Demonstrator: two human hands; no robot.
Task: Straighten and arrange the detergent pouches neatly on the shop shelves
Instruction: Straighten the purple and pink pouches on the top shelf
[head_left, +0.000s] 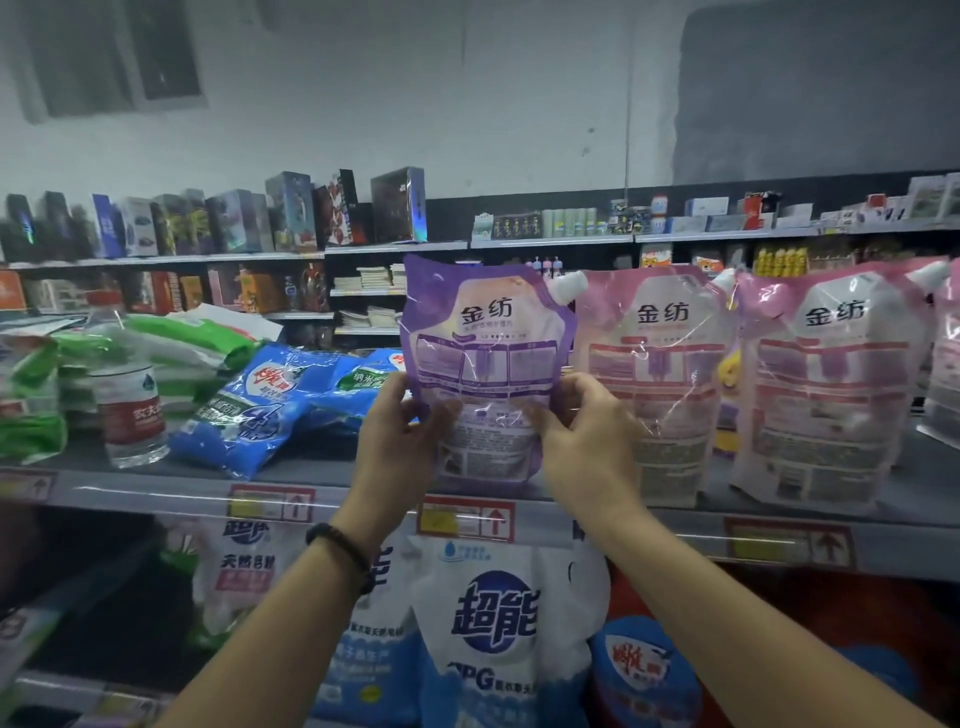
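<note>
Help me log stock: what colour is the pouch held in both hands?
The pouch is purple, with a white spout cap; head view.

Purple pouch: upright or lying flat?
Upright. The purple pouch is vertical, spout at top, print level; the left hand and right hand grip its lower sides.

Water bottle (128, 389), boxed goods (291, 213) behind

Purple pouch (485, 332) upright (spout top right), both hands gripping
</note>
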